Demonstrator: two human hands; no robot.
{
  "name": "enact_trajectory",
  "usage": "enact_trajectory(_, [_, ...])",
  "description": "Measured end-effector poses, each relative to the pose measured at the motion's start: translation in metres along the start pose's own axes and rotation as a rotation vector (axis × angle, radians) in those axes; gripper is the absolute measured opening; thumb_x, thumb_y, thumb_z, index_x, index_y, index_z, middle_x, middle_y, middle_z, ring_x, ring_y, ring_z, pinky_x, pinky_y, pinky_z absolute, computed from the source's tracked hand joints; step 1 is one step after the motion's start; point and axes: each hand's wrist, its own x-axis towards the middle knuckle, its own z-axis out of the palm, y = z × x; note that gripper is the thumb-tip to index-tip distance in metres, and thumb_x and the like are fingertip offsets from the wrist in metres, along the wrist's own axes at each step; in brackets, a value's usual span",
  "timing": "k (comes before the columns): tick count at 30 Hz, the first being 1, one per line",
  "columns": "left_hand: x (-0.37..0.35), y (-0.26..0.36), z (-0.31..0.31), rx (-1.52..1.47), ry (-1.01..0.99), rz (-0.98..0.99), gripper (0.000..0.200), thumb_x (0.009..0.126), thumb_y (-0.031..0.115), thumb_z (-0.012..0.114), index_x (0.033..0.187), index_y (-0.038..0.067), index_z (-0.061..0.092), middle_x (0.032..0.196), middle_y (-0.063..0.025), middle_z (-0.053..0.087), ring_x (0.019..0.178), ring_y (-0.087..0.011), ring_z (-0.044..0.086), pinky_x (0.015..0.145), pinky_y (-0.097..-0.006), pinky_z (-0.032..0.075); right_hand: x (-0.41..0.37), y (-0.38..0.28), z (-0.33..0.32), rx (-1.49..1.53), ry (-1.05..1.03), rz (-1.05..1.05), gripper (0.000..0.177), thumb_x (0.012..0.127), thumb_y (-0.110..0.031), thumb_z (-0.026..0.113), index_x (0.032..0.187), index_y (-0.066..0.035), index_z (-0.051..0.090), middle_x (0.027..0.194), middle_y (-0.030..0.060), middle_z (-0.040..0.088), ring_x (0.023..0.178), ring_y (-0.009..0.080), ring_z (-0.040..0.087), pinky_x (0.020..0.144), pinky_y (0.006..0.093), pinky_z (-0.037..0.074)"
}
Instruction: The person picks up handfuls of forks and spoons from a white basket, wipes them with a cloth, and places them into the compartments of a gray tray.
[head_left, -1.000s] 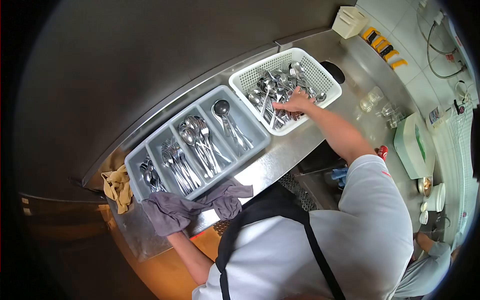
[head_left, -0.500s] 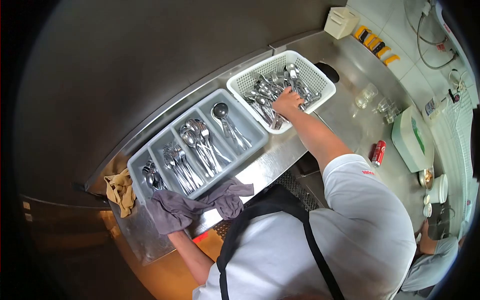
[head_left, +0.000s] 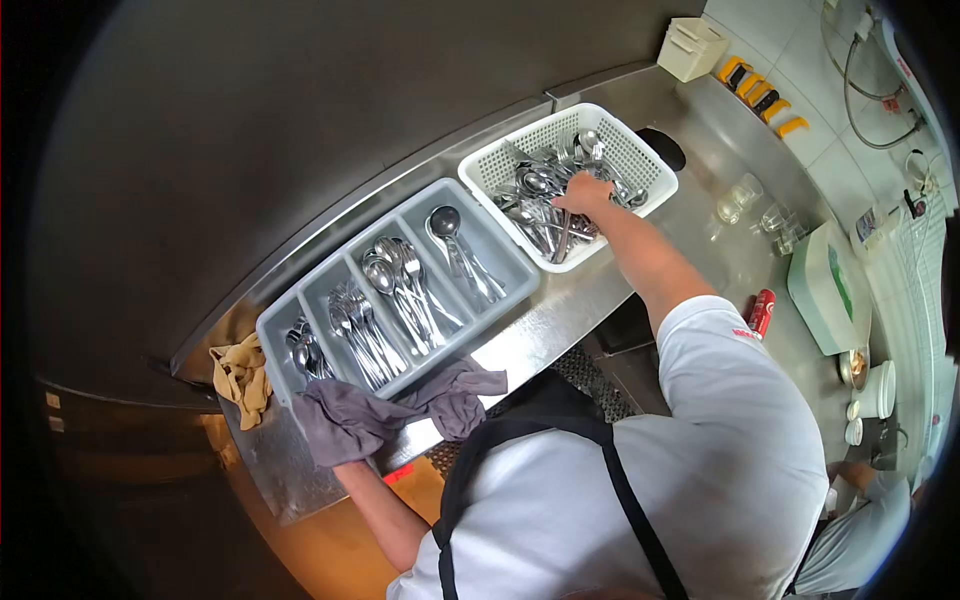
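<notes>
- Your right hand (head_left: 583, 196): thumb spread, among cutlery (head_left: 538, 183) in one perforated basket (head_left: 625, 145); pinch unclear.
- Your left hand (head_left: 349, 467): one purple cloth (head_left: 345, 420) hides its grip.
- One four-compartment tray (head_left: 481, 238).

The slotted plastic basket (head_left: 484, 163) is white; the four-compartment plastic tray (head_left: 522, 288) is pale grey, and the metal cutlery (head_left: 403, 290) shines silver. The crumpled cloth (head_left: 345, 420) is plain purple-grey, the bunched rag (head_left: 240, 380) mustard-tan. A red drink can (head_left: 762, 314) carries white markings; the shirt (head_left: 720, 420) is white, crossed by black apron straps (head_left: 640, 510).
</notes>
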Motion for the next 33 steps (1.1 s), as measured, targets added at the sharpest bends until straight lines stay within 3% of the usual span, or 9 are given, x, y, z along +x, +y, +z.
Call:
enact_trajectory(2, [-0.009, 0.009, 0.023, -0.082, 0.031, -0.077, 0.041, 0.090, 0.046, 0.050, 0.103, 0.008, 0.057, 0.091, -0.0059, 0.059, 0.083, -0.0228, 0.057, 0.072, -0.0349, 0.050, 0.013, 0.008, -0.010, 0.058, -0.101, -0.010, 0.056, 0.064, -0.041, 0.070, 0.105, -0.003, 0.065, 0.119, 0.0134, 0.059, 0.110, 0.0287, 0.056, 0.091, 0.0482, 0.040])
enact_trajectory(6, [0.005, 0.000, 0.000, -0.111, 0.009, -0.137, 0.042, 0.090, 0.049, 0.049, 0.099, 0.009, 0.058, 0.091, -0.0060, 0.060, 0.082, -0.0233, 0.057, 0.072, -0.0362, 0.050, 0.037, 0.013, 0.019, 0.177, 0.130, 0.052, 0.045, 0.062, -0.034, 0.070, 0.093, -0.001, 0.068, 0.103, 0.0187, 0.065, 0.099, 0.0306, 0.062, 0.085, 0.0431, 0.047])
enact_trajectory(14, [0.000, 0.009, 0.014, -0.119, 0.038, -0.175, 0.041, 0.093, 0.048, 0.044, 0.100, 0.010, 0.057, 0.092, -0.0057, 0.060, 0.084, -0.0239, 0.056, 0.075, -0.0377, 0.049, 0.017, 0.022, 0.002, 0.604, 0.184, 0.071, 0.039, 0.059, -0.025, 0.071, 0.085, 0.004, 0.065, 0.085, 0.0199, 0.066, 0.078, 0.0299, 0.065, 0.075, 0.0359, 0.050])
enact_trajectory(18, [-0.006, 0.012, 0.021, -0.115, -0.027, -0.176, 0.041, 0.093, 0.048, 0.044, 0.100, 0.009, 0.056, 0.092, -0.0058, 0.059, 0.084, -0.0238, 0.056, 0.075, -0.0375, 0.049, 0.038, 0.032, 0.009, 0.882, 0.302, -0.086, 0.042, 0.057, -0.025, 0.071, 0.087, 0.003, 0.065, 0.087, 0.0210, 0.066, 0.083, 0.0324, 0.064, 0.076, 0.0365, 0.049])
enact_trajectory(19, [-0.007, 0.012, 0.020, -0.105, -0.019, -0.179, 0.041, 0.093, 0.048, 0.044, 0.099, 0.009, 0.056, 0.092, -0.0056, 0.059, 0.084, -0.0236, 0.056, 0.074, -0.0375, 0.049, 0.038, 0.035, 0.004, 0.957, 0.250, -0.134, 0.033, 0.062, -0.011, 0.069, 0.091, 0.004, 0.062, 0.086, 0.0132, 0.065, 0.073, 0.0219, 0.062, 0.071, 0.0325, 0.048])
enact_trajectory(21, [-0.005, 0.010, 0.017, -0.088, -0.010, -0.181, 0.041, 0.093, 0.048, 0.044, 0.099, 0.009, 0.056, 0.091, -0.0054, 0.059, 0.083, -0.0232, 0.055, 0.073, -0.0376, 0.049, 0.052, 0.035, 0.010, 1.185, 0.294, -0.174, 0.027, 0.066, -0.008, 0.068, 0.090, 0.003, 0.062, 0.083, 0.0116, 0.066, 0.072, 0.0188, 0.061, 0.069, 0.0320, 0.047])
enact_trajectory(25, [-0.005, 0.009, 0.016, -0.101, -0.001, -0.166, 0.041, 0.092, 0.048, 0.045, 0.099, 0.010, 0.056, 0.091, -0.0049, 0.057, 0.083, -0.0230, 0.054, 0.073, -0.0372, 0.049, 0.038, 0.018, -0.028, 1.251, 0.608, -0.349, 0.027, 0.066, -0.007, 0.069, 0.089, 0.002, 0.059, 0.080, 0.0119, 0.066, 0.071, 0.0202, 0.062, 0.067, 0.0335, 0.049])
enact_trajectory(27, [-0.007, 0.011, 0.018, -0.092, -0.116, -0.141, 0.040, 0.092, 0.049, 0.046, 0.099, 0.010, 0.056, 0.092, -0.0048, 0.057, 0.084, -0.0228, 0.054, 0.073, -0.0368, 0.048, 0.033, 0.017, -0.042, 1.434, 0.520, -0.378, 0.024, 0.068, -0.012, 0.070, 0.085, 0.001, 0.060, 0.078, 0.0104, 0.066, 0.069, 0.0202, 0.062, 0.065, 0.0342, 0.049])
enact_trajectory(33, [-0.008, 0.011, 0.018, -0.086, -0.131, -0.114, 0.039, 0.093, 0.045, 0.046, 0.105, 0.009, 0.055, 0.095, -0.0052, 0.057, 0.087, -0.0224, 0.054, 0.075, -0.0352, 0.049, 0.040, 0.021, -0.017, 0.937, 0.569, -0.455, 0.031, 0.066, -0.024, 0.072, 0.083, 0.000, 0.063, 0.074, 0.0152, 0.065, 0.069, 0.0265, 0.063, 0.068, 0.0363, 0.050])
